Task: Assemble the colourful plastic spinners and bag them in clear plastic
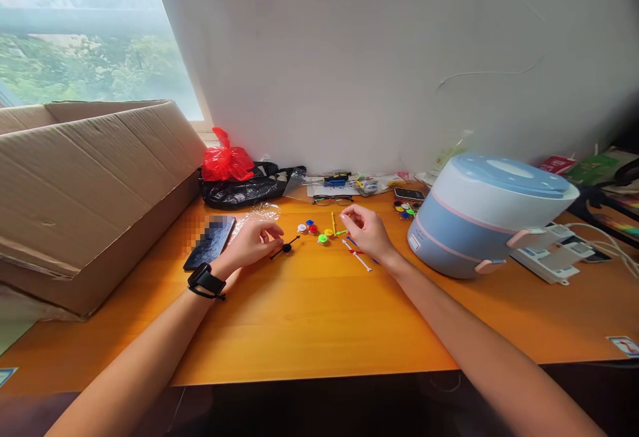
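My left hand (255,243) rests above the table with loosely curled fingers and a gap between thumb and forefinger. Just beside its fingertips lies a black arrow spinner (287,248) with a round black knob. My right hand (367,229) is closed in a pinch; whatever is between the fingertips, if anything, is too small to see. A yellow arrow (333,223) and a green arrow (341,232) are near those fingertips. Below the hand are a white arrow (357,256), a red arrow (355,251) and a blue one, partly overlapped. Several coloured knobs, including a green knob (323,239), sit between my hands.
A cardboard box (100,191) stands left, a phone (212,243) beside my left wrist. A blue-and-white lunch box (479,217) is at right, near a white power strip (552,257). Glasses (332,199), a black bag (244,187) and a red bag (227,161) lie along the wall.
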{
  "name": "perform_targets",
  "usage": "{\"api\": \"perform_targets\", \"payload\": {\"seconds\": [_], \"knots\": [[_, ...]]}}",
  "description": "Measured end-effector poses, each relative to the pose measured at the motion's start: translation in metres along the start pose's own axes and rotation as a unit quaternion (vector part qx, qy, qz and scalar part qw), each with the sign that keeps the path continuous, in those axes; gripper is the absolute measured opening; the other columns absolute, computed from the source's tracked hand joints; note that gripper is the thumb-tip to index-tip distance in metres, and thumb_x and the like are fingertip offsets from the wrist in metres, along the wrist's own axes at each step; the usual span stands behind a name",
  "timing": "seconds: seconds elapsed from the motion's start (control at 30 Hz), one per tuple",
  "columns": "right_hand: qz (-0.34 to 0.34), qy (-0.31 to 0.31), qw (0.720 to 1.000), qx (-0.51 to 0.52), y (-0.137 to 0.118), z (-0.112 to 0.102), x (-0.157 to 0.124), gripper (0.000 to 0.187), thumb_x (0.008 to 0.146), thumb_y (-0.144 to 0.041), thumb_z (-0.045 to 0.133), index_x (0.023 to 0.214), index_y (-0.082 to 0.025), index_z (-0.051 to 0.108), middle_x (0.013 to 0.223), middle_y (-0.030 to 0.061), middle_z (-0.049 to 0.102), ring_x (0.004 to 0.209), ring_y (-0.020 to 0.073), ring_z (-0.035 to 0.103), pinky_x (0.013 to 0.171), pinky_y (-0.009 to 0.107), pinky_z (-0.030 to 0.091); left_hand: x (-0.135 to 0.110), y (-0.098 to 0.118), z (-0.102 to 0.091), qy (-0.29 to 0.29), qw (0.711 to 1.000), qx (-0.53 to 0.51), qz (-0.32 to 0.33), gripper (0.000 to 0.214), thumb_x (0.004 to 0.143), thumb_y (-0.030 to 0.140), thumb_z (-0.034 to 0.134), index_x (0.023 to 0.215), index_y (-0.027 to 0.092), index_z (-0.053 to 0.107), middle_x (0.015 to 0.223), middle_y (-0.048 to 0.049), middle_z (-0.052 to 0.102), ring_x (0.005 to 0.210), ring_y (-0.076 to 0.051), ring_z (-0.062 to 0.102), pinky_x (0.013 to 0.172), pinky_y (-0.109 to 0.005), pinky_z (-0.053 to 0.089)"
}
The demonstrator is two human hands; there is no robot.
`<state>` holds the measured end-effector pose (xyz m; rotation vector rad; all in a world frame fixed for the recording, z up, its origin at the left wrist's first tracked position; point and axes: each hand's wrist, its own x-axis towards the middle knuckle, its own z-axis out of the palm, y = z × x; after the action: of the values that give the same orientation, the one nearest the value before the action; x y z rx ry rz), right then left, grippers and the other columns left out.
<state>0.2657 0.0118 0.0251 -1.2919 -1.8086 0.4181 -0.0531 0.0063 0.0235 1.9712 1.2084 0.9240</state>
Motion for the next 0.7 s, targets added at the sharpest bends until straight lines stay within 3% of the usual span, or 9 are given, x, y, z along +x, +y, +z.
{"api": "perform_targets", "payload": {"seconds": [0.13, 0.23, 0.33, 0.53, 0.7], "knots": [[0.002, -0.002, 0.996, -0.087, 0.016, -0.017, 0.009, 0.015, 0.094, -0.028, 0.062, 0.087, -0.02, 0.072, 0.075, 0.0042, 0.072, 0.067, 0.0199, 0.061, 0.064, 0.029, 0.042, -0.004, 0.004, 0.003, 0.032, 0.997, 0.054, 0.049, 0.022, 0.093, 0.037, 0.07, 0.1, 0.018, 0.078, 0.092, -0.0055, 0.078, 0.073, -0.016, 0.065, 0.066, -0.026, 0.05], [-0.014, -0.04, 0.989, -0.14, 0.027, -0.022, 0.011, 0.015, 0.093, -0.019, 0.063, 0.089, -0.018, 0.078, 0.088, 0.0079, 0.076, 0.076, 0.0214, 0.064, 0.073, 0.031, 0.045, -0.01, 0.01, 0.015, -0.008, 0.991, 0.1, 0.088, 0.025, 0.093, 0.042, 0.073, 0.106, 0.021, 0.078, 0.095, -0.0044, 0.078, 0.078, -0.017, 0.067, 0.069, -0.027, 0.052], [-0.043, -0.088, 0.981, -0.169, 0.035, -0.02, 0.009, 0.018, 0.094, -0.015, 0.064, 0.099, -0.019, 0.081, 0.101, 0.0086, 0.076, 0.09, 0.0222, 0.066, 0.082, 0.031, 0.047, -0.014, 0.014, 0.023, -0.024, 0.977, 0.176, 0.116, 0.018, 0.095, 0.035, 0.071, 0.105, 0.022, 0.077, 0.1, -0.0053, 0.079, 0.083, -0.019, 0.07, 0.073, -0.028, 0.054], [-0.054, -0.121, 0.968, -0.214, 0.04, -0.019, 0.007, 0.015, 0.096, -0.013, 0.066, 0.093, -0.02, 0.079, 0.097, 0.0075, 0.075, 0.094, 0.0233, 0.064, 0.081, 0.03, 0.046, -0.015, 0.015, 0.013, 0.012, 0.964, 0.243, 0.111, 0.023, 0.09, 0.023, 0.07, 0.112, 0.023, 0.076, 0.094, -0.0046, 0.079, 0.079, -0.022, 0.071, 0.071, -0.032, 0.052], [-0.045, -0.11, 0.968, -0.22, 0.041, -0.023, 0.009, 0.014, 0.096, -0.012, 0.065, 0.09, -0.02, 0.075, 0.096, 0.0073, 0.075, 0.094, 0.0237, 0.064, 0.08, 0.031, 0.045, -0.013, 0.014, 0.012, 0.036, 0.952, 0.272, 0.136, 0.025, 0.093, 0.026, 0.069, 0.117, 0.023, 0.074, 0.109, -0.009, 0.077, 0.103, -0.03, 0.069, 0.092, -0.042, 0.054]]}}
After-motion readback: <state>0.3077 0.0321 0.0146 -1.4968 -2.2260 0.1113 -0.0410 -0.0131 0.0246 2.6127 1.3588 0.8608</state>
